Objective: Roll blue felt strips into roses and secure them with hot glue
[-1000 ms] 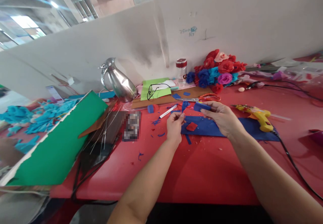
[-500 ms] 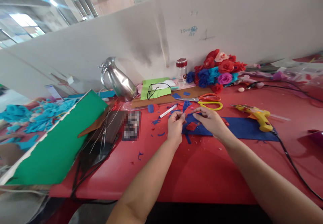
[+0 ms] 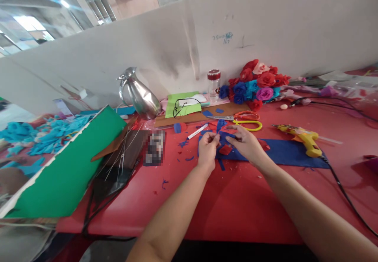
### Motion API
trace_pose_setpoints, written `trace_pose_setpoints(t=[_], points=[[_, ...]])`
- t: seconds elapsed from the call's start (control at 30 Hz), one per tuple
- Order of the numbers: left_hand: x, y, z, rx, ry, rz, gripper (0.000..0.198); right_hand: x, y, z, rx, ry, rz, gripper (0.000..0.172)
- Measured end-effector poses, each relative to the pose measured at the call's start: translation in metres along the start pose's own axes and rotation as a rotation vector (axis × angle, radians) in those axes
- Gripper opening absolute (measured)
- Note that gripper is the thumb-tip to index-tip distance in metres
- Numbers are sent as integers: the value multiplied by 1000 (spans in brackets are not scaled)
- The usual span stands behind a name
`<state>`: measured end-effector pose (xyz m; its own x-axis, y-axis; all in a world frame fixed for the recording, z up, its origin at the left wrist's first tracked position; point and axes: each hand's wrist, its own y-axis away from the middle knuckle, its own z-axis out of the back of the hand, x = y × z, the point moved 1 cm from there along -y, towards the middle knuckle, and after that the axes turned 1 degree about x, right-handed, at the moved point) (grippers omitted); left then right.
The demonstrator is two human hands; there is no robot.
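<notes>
My left hand (image 3: 208,151) is closed in a pinch above the near left part of a blue paper strip (image 3: 291,152). My right hand (image 3: 247,145) is beside it, with thumb and forefinger closed on a small blue paper piece (image 3: 226,134). The piece spans the gap between both sets of fingertips; its exact shape is hard to make out. A twisted blue bit (image 3: 220,125) shows just above my left fingertips. Red scraps (image 3: 225,150) lie under my hands. Scissors (image 3: 248,125) with red and yellow handles lie just beyond, and a white marker (image 3: 197,131) is to their left.
A yellow glue gun (image 3: 310,142) with a black cord lies on the right. Paper roses (image 3: 265,78), a lidded jar (image 3: 214,84), glasses (image 3: 186,103) and a steel jug (image 3: 141,98) stand or lie along the wall. A green board (image 3: 71,167) leans at left.
The blue piece between my fingertips now shows more of its flat surface. My hands stay nearly in place; the whole view has shifted slightly.
</notes>
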<state>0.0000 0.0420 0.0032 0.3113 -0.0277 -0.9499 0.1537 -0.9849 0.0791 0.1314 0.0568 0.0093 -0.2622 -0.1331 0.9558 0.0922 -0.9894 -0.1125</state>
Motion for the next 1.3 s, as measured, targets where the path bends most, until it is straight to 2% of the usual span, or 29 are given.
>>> trace_pose_setpoints(t=[0.17,0.37,0.57,0.87,0.97,1.17,1.3], points=[[2,-3,1,-39,18,13,22,0,2,-3,-13,111,21,47],[3,-4,4,-42,35,-15,20,-2,2,-6,17,72,46,58],[4,-4,4,-34,39,-22,23,-7,2,-9,6,-52,44,57],[7,-3,3,-42,53,-15,21,-12,1,-8,-90,-63,27,49],[9,-3,3,-45,30,-13,21,-8,2,-10,-81,-74,27,47],[7,-3,2,-5,47,-21,21,0,4,-14,-36,-324,-85,43],[4,-1,1,-13,45,-13,22,2,2,-7,-81,-428,-124,49]])
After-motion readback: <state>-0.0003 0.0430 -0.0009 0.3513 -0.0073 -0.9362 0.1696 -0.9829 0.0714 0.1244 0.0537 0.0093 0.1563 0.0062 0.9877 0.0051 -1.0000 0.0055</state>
